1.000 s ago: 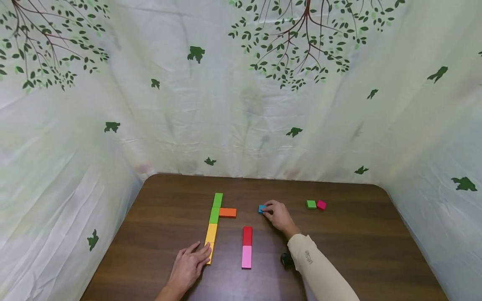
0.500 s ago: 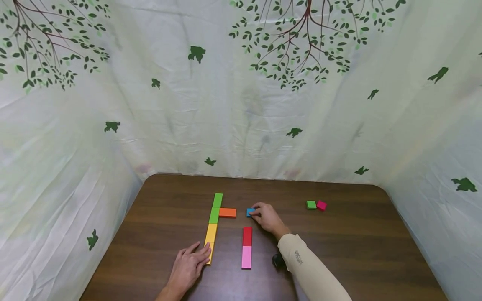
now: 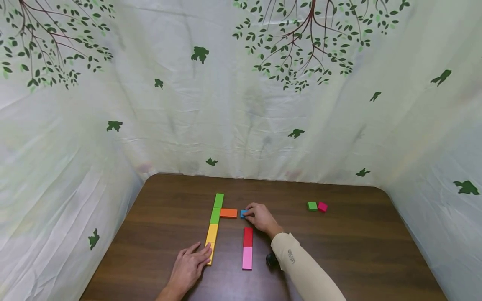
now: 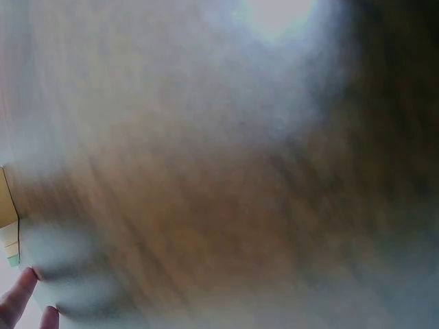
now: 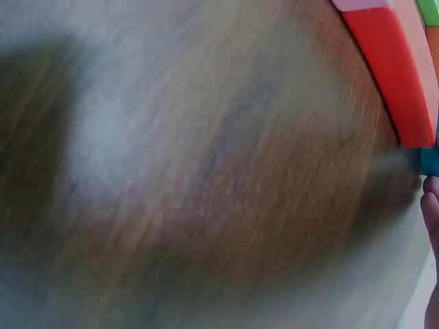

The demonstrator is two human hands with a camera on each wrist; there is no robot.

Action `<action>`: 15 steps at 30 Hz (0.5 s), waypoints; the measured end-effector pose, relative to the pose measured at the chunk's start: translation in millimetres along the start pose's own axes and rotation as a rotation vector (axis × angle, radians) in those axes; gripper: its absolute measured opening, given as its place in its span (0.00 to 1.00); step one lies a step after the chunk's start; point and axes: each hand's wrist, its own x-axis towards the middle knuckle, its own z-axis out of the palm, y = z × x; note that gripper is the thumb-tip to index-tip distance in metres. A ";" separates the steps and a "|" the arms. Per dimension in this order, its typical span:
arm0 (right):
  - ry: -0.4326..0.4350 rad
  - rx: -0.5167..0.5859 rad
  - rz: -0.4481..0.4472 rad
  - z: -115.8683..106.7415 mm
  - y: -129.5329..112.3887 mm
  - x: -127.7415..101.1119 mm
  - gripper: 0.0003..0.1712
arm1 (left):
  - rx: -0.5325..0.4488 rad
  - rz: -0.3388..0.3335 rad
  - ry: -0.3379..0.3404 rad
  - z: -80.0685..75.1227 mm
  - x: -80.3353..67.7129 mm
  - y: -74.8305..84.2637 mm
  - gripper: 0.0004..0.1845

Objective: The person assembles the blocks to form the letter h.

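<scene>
My right hand [image 3: 257, 216] grips a small blue block [image 3: 243, 213] on the brown table [image 3: 350, 246], with the block just right of an orange block [image 3: 228, 213]. The orange block juts from a column of two green blocks [image 3: 216, 207] and yellow blocks [image 3: 211, 234]. My left hand [image 3: 190, 265] rests flat on the table, fingertips touching the nearest yellow block. A red block [image 3: 247, 236] and a pink block [image 3: 247, 258] lie end to end below the right hand. The right wrist view shows the red block [image 5: 394, 75] and a sliver of the blue block [image 5: 429, 162] by my fingertips [image 5: 432, 205].
A small green block [image 3: 311, 205] and a magenta block [image 3: 322, 206] lie together at the table's right rear. A dark round object [image 3: 271, 260] sits under my right forearm. Printed fabric walls [image 3: 241, 104] close in the table on three sides. The left wrist view is blurred.
My right hand has slid the blue block leftward across the table, from well right of the orange block to close beside it. The left hand has stayed put.
</scene>
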 end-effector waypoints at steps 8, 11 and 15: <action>-0.029 0.037 0.079 3.1 -6.7 3.1 0.08 | -0.006 0.016 0.016 0.3 -1.2 -1.1 0.17; -0.036 0.039 0.099 4.5 -7.0 3.8 0.09 | 0.001 0.035 0.047 1.1 -1.2 -1.7 0.17; -0.043 0.030 0.104 6.2 -6.7 4.9 0.09 | 0.007 0.043 0.062 2.0 -1.1 -2.2 0.16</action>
